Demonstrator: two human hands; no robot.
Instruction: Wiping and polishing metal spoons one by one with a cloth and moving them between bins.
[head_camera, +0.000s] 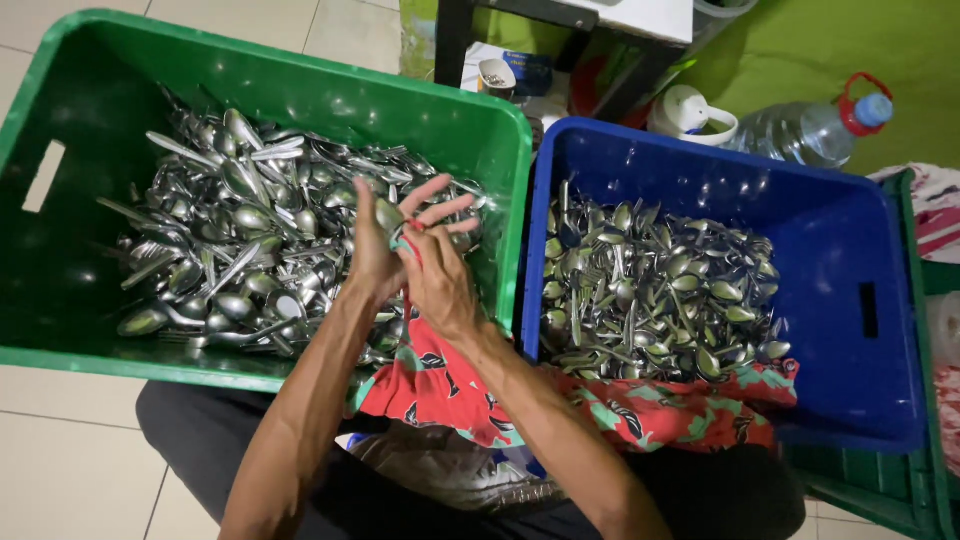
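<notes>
Both hands meet above the gap between 2 plastic crates. The left hand (375, 250) is raised with its fingers spread and loosely curled, and a metal spoon (389, 214) sits against its palm side, the bowl showing just below the fingertips. The right hand (440, 280) presses against the left from the other side, its grip closed around a fold of red patterned cloth (440, 385) that is wrapped about the spoon's lower part; the handle is hidden in the cloth and hands. Whether the left hand's grip truly clamps the spoon or only steadies it, I cannot tell.

The cloth, red with green and dark leaf shapes, hangs down from the hands and spreads over the person's lap, its far end draped over the near rim of the blue crate (880, 270). That crate, on the right, holds a heap of spoons (650, 300) piled toward its left half. The green crate (60, 120), on the left, holds a larger tangle of spoons and forks (240, 230).

Beyond the crates, on the floor, stand a clear water bottle (800, 130) with a blue cap and red ring, lying tilted, and a white lidded jug (690, 112) just beside it.
</notes>
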